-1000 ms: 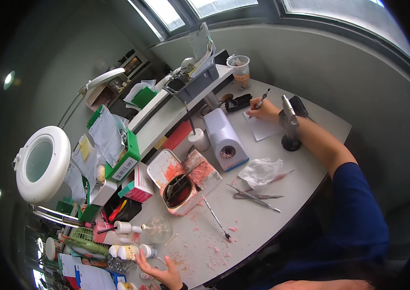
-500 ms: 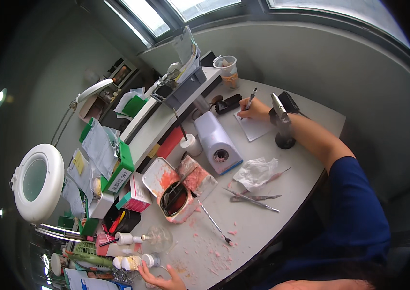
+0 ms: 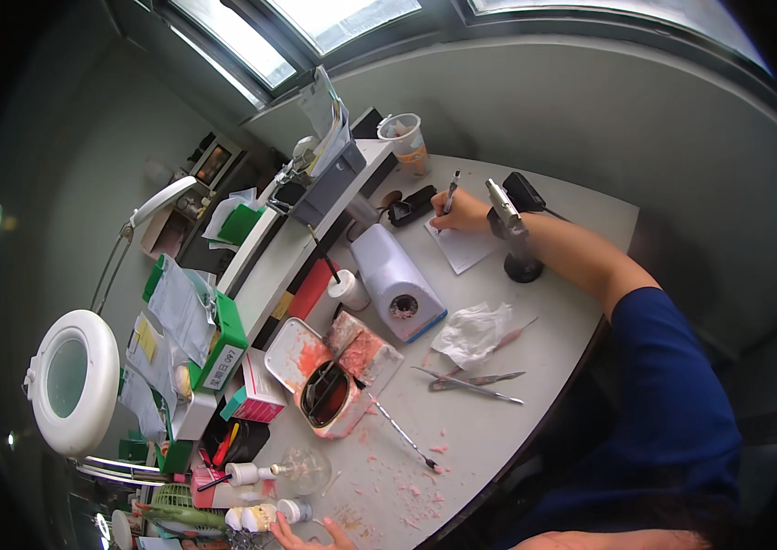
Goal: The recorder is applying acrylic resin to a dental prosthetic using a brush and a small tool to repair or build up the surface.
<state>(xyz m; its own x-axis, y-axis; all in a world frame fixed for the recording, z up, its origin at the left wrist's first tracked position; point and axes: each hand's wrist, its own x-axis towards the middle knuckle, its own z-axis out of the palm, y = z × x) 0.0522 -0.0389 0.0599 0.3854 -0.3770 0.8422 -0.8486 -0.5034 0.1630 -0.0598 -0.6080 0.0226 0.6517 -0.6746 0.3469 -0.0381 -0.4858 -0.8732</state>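
In my right hand [image 3: 463,214] is a pen [image 3: 451,191], closed in the fingers with its tip down on a white paper pad [image 3: 466,253] near the far edge of the desk. The wrist lies behind a silver and black torch-like tool [image 3: 509,220] on a round black base. At the lower edge my left hand [image 3: 310,537] is only partly in view, fingers stretched and apart. Its fingertips are close to a yellowish dental cast [image 3: 260,517] and a small white jar [image 3: 295,511]; whether they touch the cast I cannot tell.
A lavender machine [image 3: 395,275] stands left of the pad. Nearer are a pink-smeared tin [image 3: 349,423], a wax-tipped tool [image 3: 405,433], crumpled tissue [image 3: 471,335], metal instruments [image 3: 480,381] and a glass flask [image 3: 302,472]. Green bins [image 3: 230,325] and a magnifier lamp [image 3: 111,385] line the left.
The whole view has shifted a little, so the desk's far part sits further left and my left hand lies lower in the picture. My right hand still holds the pen at the pad.
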